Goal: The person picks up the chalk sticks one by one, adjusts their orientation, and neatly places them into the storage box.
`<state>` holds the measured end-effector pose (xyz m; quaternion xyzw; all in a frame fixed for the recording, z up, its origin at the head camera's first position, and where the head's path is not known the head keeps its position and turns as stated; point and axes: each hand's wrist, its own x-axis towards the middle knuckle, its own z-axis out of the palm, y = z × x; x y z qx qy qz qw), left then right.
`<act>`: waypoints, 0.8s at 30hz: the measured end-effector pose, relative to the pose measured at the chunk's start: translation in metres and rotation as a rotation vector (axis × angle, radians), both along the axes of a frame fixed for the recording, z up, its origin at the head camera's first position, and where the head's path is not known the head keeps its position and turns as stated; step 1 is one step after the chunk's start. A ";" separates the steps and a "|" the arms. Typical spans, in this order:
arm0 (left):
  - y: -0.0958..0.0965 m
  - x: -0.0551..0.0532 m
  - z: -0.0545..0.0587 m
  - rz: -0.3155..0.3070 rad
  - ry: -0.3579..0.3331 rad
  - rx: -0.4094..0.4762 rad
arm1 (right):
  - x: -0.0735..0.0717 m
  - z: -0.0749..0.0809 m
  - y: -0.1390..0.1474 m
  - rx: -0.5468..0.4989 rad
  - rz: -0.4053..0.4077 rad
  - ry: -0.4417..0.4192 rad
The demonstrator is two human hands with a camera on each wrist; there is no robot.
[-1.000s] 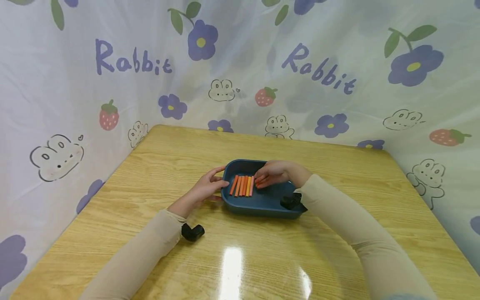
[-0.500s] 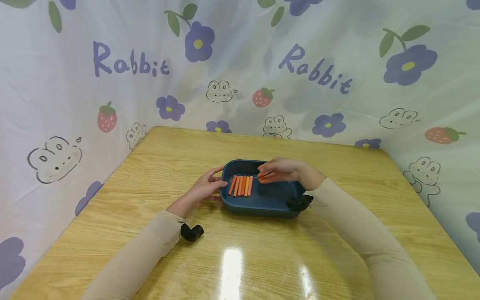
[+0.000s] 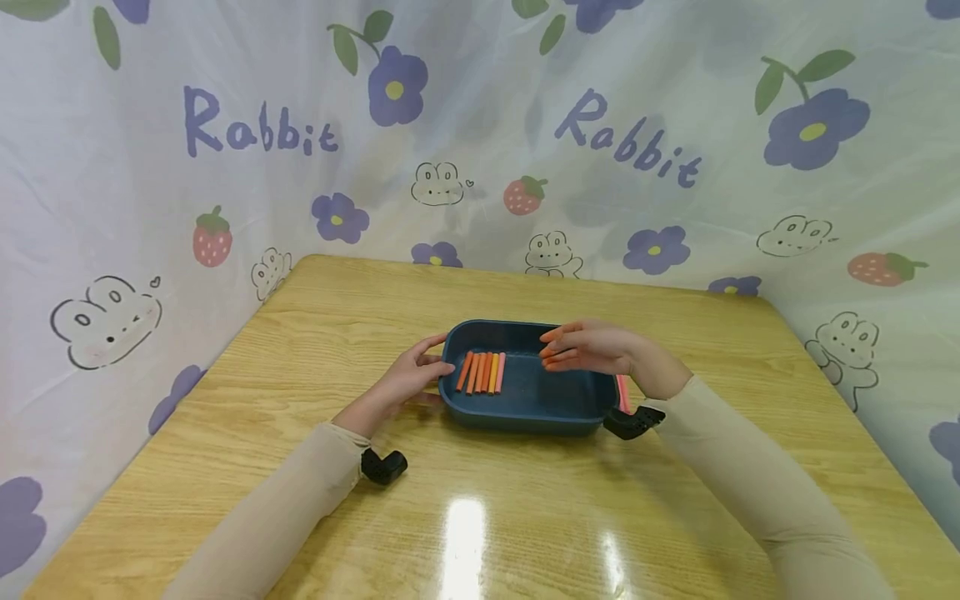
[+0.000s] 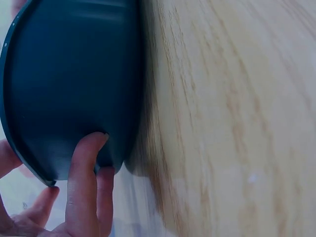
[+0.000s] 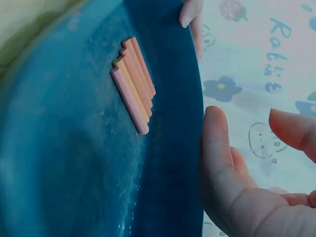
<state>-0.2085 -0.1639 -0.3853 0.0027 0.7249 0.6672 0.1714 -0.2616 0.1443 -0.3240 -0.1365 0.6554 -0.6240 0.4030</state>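
A dark blue tray (image 3: 555, 392) with rounded corners and raised walls stands on the table. Inside, at its left end, several chalk sticks (image 3: 481, 372) lie side by side: orange ones, a yellow one and a pink one at the right. My left hand (image 3: 408, 372) grips the tray's left end, thumb over the rim and fingers (image 4: 82, 182) against the outer wall. Over the right half of the tray hovers my right hand (image 3: 600, 350), holding nothing, its fingers loosely bent and orange-tinted at the tips. The right wrist view shows the chalk sticks (image 5: 133, 84) apart from this hand.
Something pink (image 3: 623, 393) lies just beyond the tray's right end, partly hidden by my right hand and wrist. A wood-grain table (image 3: 360, 317) extends all round. A white printed cloth (image 3: 480, 108) hangs behind it and at both sides.
My right hand has lifted off the row of chalk sticks and moved right, uncovering more of the tray and the pink thing beyond it. My left hand stays at the tray's left end.
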 end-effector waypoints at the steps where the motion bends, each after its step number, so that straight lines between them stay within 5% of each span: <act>1: 0.000 0.000 0.000 0.000 0.000 -0.002 | 0.002 0.001 0.003 -0.005 -0.009 0.001; 24: 0.001 0.000 -0.001 -0.010 0.010 -0.012 | 0.034 -0.014 0.076 -0.104 -0.171 0.026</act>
